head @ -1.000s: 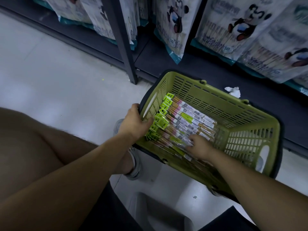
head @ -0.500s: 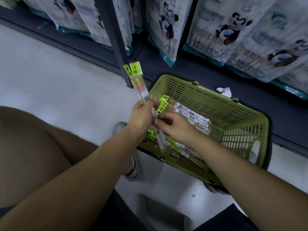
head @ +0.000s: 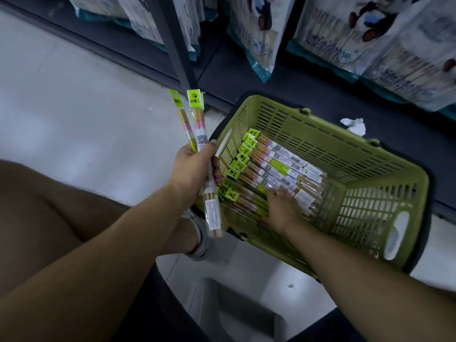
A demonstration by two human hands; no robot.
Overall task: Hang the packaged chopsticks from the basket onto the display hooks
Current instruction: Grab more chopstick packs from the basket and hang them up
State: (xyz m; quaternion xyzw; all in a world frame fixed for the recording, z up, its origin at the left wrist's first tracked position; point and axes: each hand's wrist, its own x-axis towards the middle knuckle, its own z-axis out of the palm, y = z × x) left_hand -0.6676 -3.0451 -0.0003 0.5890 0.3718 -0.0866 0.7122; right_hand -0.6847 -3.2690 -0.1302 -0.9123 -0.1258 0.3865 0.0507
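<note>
Two chopstick packs (head: pixel 197 124) clamped in the left hand (head: pixel 195 169), right hand (head: pixel 281 208) down on the basket (head: pixel 320 127) pile (head: pixel 276 166), grip unclear, so pinch one green header (head: pixel 243 159) cleanly.

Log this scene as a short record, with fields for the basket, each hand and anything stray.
basket: green, on the floor by the shelf
pile: many chopstick packs lying in the basket
left hand: grips at least two packs, upright, outside the basket
right hand: in the basket, resting on the pile
stray: tissue on the shelf
</note>
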